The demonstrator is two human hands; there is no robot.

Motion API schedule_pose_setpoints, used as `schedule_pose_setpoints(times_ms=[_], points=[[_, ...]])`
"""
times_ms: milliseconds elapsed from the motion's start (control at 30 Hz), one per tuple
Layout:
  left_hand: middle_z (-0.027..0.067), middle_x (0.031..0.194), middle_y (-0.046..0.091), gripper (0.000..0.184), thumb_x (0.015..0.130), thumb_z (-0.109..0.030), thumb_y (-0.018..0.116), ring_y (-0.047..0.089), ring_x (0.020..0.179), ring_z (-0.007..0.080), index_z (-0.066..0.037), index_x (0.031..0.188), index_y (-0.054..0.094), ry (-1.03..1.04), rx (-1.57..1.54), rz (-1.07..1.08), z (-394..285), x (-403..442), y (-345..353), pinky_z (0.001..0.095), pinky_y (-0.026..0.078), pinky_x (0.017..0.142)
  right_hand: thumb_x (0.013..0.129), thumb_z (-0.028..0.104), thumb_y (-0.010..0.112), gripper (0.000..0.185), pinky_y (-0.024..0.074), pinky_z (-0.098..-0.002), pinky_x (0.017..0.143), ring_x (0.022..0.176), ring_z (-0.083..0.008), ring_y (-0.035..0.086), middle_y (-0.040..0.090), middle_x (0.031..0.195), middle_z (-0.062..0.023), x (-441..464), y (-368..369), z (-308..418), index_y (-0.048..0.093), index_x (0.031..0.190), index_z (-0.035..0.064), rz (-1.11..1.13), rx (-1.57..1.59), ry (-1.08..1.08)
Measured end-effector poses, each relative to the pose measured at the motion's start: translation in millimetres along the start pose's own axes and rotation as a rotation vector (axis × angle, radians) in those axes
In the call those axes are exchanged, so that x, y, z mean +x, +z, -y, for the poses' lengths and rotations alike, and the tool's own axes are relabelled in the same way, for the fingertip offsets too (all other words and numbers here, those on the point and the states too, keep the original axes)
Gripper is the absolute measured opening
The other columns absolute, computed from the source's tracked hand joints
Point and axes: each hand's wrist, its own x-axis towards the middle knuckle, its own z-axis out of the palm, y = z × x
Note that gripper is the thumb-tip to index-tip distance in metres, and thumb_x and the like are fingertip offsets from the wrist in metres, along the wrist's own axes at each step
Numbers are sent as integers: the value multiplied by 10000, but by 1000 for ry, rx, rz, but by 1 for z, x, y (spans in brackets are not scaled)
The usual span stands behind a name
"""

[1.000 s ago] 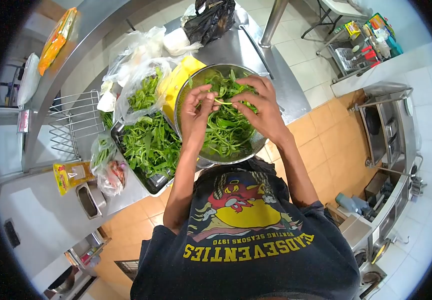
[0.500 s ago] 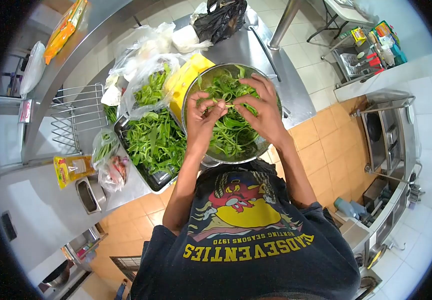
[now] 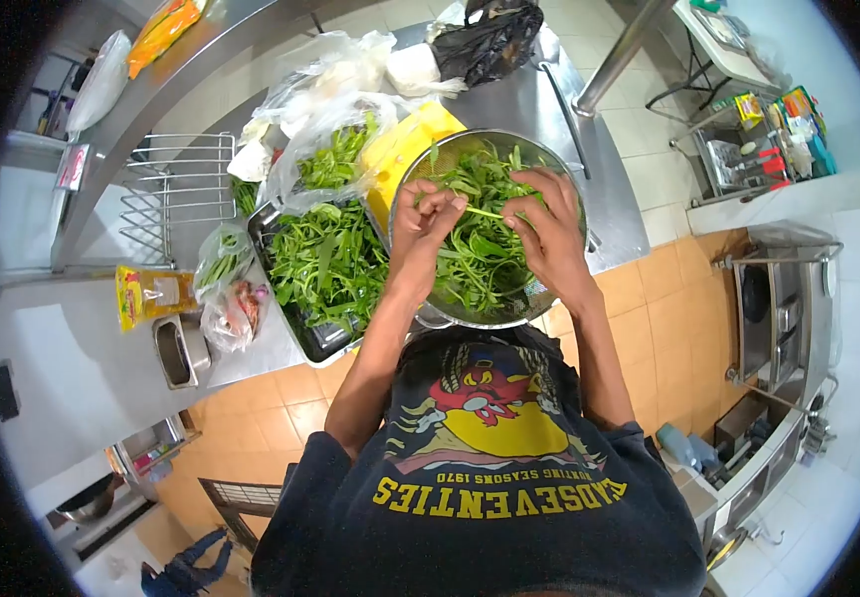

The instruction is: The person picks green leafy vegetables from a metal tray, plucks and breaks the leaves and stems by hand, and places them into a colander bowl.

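Note:
Over a metal colander [image 3: 561,298] full of leafy greens [image 3: 484,261], my hands hold a thin green stem [image 3: 484,213] stretched between them. My left hand [image 3: 418,244] pinches one end of it between thumb and fingers. At the other end my right hand [image 3: 552,234] grips it with curled fingers. To the left of the colander, a metal tray [image 3: 302,343] holds a heap of long-stemmed greens [image 3: 325,264]. A yellow perforated block-like item [image 3: 405,144] stands behind, between the tray and the colander.
Clear plastic bags [image 3: 315,90], one with greens, and a black bag [image 3: 489,50] lie on the steel table [image 3: 617,214]. A wire rack [image 3: 176,189], a yellow packet [image 3: 151,297] and a small metal container [image 3: 176,353] are at left. A person [image 3: 186,567] shows at the lower left.
My hands have drawn slightly apart, showing more of the stem between them. The view has shifted, so the table appears farther right. A person has come into view at the lower left.

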Motion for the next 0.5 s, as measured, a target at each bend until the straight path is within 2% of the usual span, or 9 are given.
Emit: schedule_pose_setpoints(times_ms=[67,100,200,300,400,433,500], points=[[6,966,627,242,902,-49,676,554,927,88,-102,1056,497,99,-17,-78,3,6,-7,260,405,900,850,29,651,125,300,-518,1093,1242,-351,458,548,1267,-101,1,3,-2,602,955,77,-24,1,-2],[5,969,626,213,905,-62,674,557,896,92,-90,1049,519,86,-147,-181,-9,7,-11,252,409,882,847,22,650,127,316,-505,1074,1217,-348,469,551,1256,-103,-1,3,-6,598,952,72,-34,8,14],[-3,982,626,233,941,-80,629,574,957,101,-135,1150,542,229,56,-269,-35,25,-41,245,427,871,837,-6,643,139,365,-442,988,1114,-330,500,575,1197,-108,-5,-1,-10,590,946,61,-56,37,48],[16,990,648,151,919,-148,678,593,905,129,-86,1053,649,392,493,-325,-43,54,-97,273,423,865,855,16,637,120,371,-420,974,1090,-314,514,610,1118,-113,-6,-4,-16,599,955,69,-58,43,59],[34,1038,667,139,901,-187,685,612,958,215,-143,1029,718,535,1219,-307,-50,83,-156,365,428,890,869,33,636,101,371,-417,968,1053,-309,525,625,1065,-111,-3,-5,-14,612,961,67,-17,100,99],[35,1086,665,175,881,-183,683,592,1027,288,-209,1044,741,587,1421,-343,-49,82,-161,462,411,904,877,43,634,92,370,-418,967,1038,-307,528,630,1041,-109,-3,-5,-13,616,964,68,-11,97,134],[18,1099,658,197,881,-173,679,576,1059,277,-223,1062,740,560,1480,-349,-54,80,-170,484,399,905,891,64,630,78,368,-418,964,1008,-303,534,640,994,-103,-6,-4,-10,626,969,70,-9,82,218]])
